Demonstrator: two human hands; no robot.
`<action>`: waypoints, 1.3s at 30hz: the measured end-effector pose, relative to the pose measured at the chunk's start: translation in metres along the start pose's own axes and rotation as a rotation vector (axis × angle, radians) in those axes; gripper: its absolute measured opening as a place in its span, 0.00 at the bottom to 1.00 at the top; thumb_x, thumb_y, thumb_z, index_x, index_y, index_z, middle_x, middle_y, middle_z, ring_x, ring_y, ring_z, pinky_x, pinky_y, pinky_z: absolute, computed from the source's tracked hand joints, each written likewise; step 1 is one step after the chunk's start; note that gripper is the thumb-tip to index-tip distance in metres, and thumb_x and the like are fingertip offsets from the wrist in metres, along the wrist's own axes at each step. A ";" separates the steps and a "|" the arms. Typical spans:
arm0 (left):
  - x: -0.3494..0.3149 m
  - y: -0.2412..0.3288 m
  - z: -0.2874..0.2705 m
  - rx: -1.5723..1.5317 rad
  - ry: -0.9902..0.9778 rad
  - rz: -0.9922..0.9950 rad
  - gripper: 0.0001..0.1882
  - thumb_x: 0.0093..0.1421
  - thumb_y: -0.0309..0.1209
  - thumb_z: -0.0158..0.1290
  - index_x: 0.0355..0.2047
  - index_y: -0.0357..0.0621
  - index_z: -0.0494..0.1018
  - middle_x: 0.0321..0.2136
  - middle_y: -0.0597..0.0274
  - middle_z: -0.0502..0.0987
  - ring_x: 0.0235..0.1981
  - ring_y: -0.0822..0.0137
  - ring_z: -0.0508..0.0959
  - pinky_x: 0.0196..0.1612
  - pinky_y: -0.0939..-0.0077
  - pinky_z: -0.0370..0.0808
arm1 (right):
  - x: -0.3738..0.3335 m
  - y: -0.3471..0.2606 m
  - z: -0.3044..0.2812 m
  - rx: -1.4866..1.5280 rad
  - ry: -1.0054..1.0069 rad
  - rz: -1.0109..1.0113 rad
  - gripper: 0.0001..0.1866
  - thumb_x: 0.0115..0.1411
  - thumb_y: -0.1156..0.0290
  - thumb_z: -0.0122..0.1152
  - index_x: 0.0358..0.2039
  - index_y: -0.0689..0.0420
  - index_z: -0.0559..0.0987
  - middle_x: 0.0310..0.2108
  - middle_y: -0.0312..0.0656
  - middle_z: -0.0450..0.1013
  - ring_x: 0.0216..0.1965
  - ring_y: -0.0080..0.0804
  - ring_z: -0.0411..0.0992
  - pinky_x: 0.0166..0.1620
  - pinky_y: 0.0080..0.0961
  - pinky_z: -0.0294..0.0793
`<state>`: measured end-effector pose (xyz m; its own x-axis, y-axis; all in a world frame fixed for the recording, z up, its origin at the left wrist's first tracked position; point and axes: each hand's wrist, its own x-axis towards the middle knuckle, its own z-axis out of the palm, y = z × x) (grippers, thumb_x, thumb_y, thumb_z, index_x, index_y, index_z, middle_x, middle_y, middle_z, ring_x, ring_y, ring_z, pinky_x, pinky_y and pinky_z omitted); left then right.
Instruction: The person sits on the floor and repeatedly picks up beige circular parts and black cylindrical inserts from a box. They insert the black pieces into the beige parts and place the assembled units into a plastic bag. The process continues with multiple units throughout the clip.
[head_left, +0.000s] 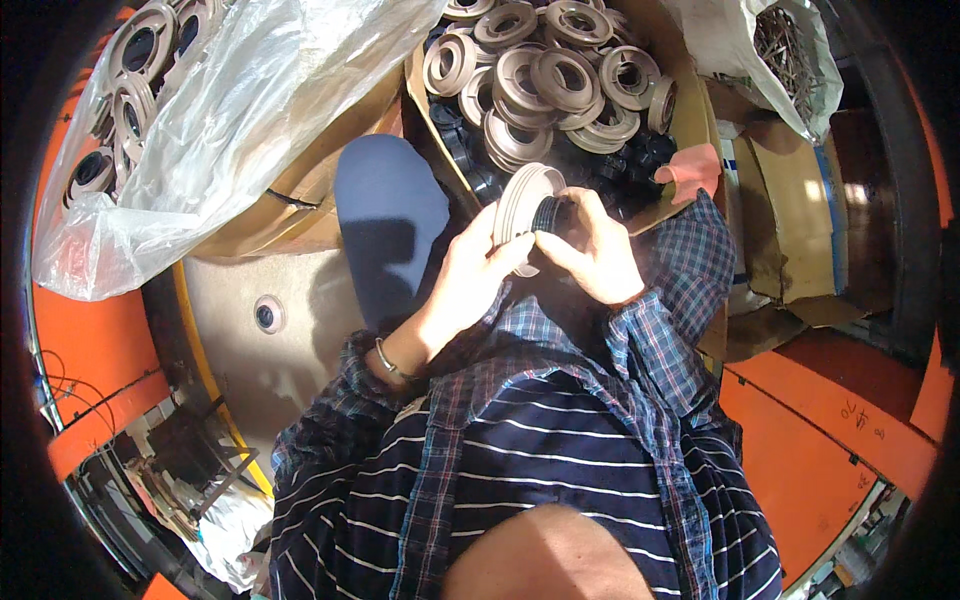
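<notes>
Above my lap, my left hand (472,262) is closed round a beige ribbed plastic ring (520,208), its thumb along the near side. My right hand (597,248) pinches a black ribbed part (547,218) that sits against the right face of the ring. How far the black part goes into the ring is hidden by my fingers. Just beyond my hands stands a cardboard box (700,110) heaped with beige flanged rings (562,80). Black round parts (640,165) lie lower in that box, at its near right and left.
At the left, a clear plastic bag (250,110) covers another carton, with more beige rings (130,120) beside it. One ring (269,314) lies on the floor. A white sack of thin metal pieces (785,60) and an open carton (785,210) stand at the right, near orange panels (800,460).
</notes>
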<state>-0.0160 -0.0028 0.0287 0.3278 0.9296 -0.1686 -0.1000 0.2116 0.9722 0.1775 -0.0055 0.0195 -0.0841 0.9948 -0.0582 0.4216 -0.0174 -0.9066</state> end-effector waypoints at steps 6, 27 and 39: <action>-0.009 -0.004 0.012 0.403 -0.018 0.046 0.31 0.63 0.31 0.57 0.63 0.36 0.60 0.53 0.42 0.74 0.55 0.58 0.75 0.57 0.67 0.72 | 0.001 0.001 0.017 0.483 0.055 0.243 0.20 0.62 0.60 0.63 0.47 0.60 0.71 0.27 0.41 0.74 0.22 0.23 0.72 0.27 0.19 0.73; 0.000 -0.025 0.006 0.441 -0.225 -0.004 0.31 0.63 0.26 0.53 0.66 0.39 0.56 0.57 0.42 0.69 0.59 0.50 0.71 0.62 0.65 0.66 | 0.004 0.022 0.005 0.942 -0.289 0.706 0.35 0.66 0.36 0.40 0.39 0.61 0.76 0.21 0.41 0.74 0.12 0.26 0.66 0.16 0.23 0.67; -0.004 0.002 0.004 0.644 -0.177 0.513 0.32 0.59 0.25 0.57 0.63 0.36 0.60 0.62 0.42 0.64 0.64 0.52 0.66 0.64 0.62 0.65 | -0.007 0.018 0.019 1.367 -0.125 0.410 0.22 0.63 0.61 0.59 0.53 0.58 0.71 0.40 0.40 0.77 0.37 0.31 0.78 0.39 0.25 0.80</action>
<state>-0.0142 -0.0073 0.0316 0.5354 0.7912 0.2955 0.2608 -0.4877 0.8332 0.1685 -0.0146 -0.0039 -0.2790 0.8820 -0.3798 -0.7429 -0.4489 -0.4966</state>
